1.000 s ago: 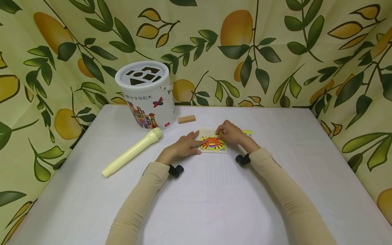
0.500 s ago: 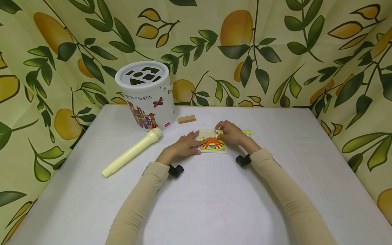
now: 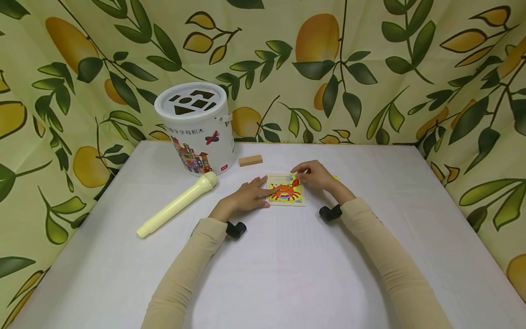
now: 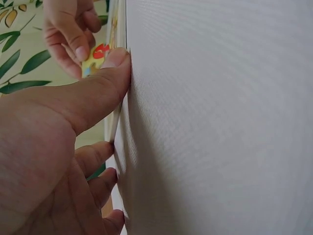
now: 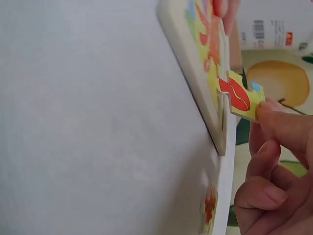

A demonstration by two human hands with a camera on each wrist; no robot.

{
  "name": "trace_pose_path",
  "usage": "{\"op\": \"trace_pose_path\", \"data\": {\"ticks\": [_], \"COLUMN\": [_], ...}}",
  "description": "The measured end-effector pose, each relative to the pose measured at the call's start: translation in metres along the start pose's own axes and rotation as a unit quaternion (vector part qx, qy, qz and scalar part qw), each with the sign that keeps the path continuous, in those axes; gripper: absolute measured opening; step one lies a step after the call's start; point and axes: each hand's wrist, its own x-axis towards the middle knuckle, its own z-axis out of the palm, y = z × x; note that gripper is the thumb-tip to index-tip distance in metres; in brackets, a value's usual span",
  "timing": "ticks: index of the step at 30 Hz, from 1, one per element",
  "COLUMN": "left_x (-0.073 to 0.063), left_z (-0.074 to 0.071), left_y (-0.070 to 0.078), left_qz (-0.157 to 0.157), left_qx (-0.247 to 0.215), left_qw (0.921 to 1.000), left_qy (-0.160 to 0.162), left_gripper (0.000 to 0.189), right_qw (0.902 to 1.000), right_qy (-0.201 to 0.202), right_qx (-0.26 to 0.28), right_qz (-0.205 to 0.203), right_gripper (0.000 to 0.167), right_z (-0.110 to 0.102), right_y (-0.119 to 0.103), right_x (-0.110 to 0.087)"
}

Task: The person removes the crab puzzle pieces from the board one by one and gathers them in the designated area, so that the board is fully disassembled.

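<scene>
The puzzle piece (image 5: 239,98), yellow with a red claw, is at the upper right corner of the shallow wooden frame (image 5: 188,58), tilted against the rim rather than flat. The grip of the right hand (image 3: 314,176) is clamped on one edge of it, thumb against finger; whether the piece touches the frame I cannot tell. The grip of the left hand (image 3: 248,195) clamps nothing: its fingers are apart, resting along the frame's left side, with one over the crab picture (image 3: 284,192).

The likeliest trouble is a bad fit: pushed down at this slant, the piece could catch on the rim or a neighbouring tab and spring from the pinch. A hard shove could also slide the frame if the left fingers bear too lightly. Another loose piece (image 5: 209,211) lies just to the right on the tabletop (image 3: 279,269), mostly hidden by the right hand in the head view, and a sweep of that wrist might drag it.

The frame sits closer to the far edge, where the patterned curtain (image 3: 263,45) hangs. Behind and to the left, the wooden block (image 3: 250,160), bucket (image 3: 197,137) and pale stick (image 3: 176,205) narrow the room; toward the person and rightward it is widest.
</scene>
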Motion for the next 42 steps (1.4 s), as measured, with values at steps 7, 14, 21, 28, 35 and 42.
{"op": "trace_pose_path", "data": {"ticks": [7,14,21,28,35,42], "left_x": [0.0,-0.002,-0.005,-0.007,-0.005,-0.003], "left_z": [0.001,0.001,0.001,0.002,0.002,0.003], "left_y": [0.001,0.001,-0.001,-0.001,-0.001,0.001], "left_qz": [0.006,0.009,0.006,0.007,0.018,0.02], "left_qx": [-0.002,-0.006,-0.009,-0.013,0.001,0.007], "left_qw": [1.0,0.9999,0.9999,0.9998,0.9998,0.9997], "left_qy": [0.0,0.003,0.006,0.011,0.011,0.014], "left_gripper": [0.052,0.052,0.052,0.052,0.052,0.051], "right_qw": [0.9954,0.9889,0.9832,0.9751,0.9726,0.9704], "right_qy": [0.015,0.034,0.029,0.032,0.042,0.058], "right_qx": [0.065,0.077,0.078,0.067,0.024,-0.01], "right_qz": [0.069,0.122,0.162,0.209,0.227,0.234], "right_gripper": [0.023,0.035,0.046,0.047,0.039,0.032], "right_z": [-0.021,-0.052,-0.081,-0.097,-0.095,-0.089], "right_y": [0.014,0.039,0.065,0.087,0.098,0.099], "right_x": [-0.003,-0.02,-0.038,-0.051,-0.051,-0.051]}}
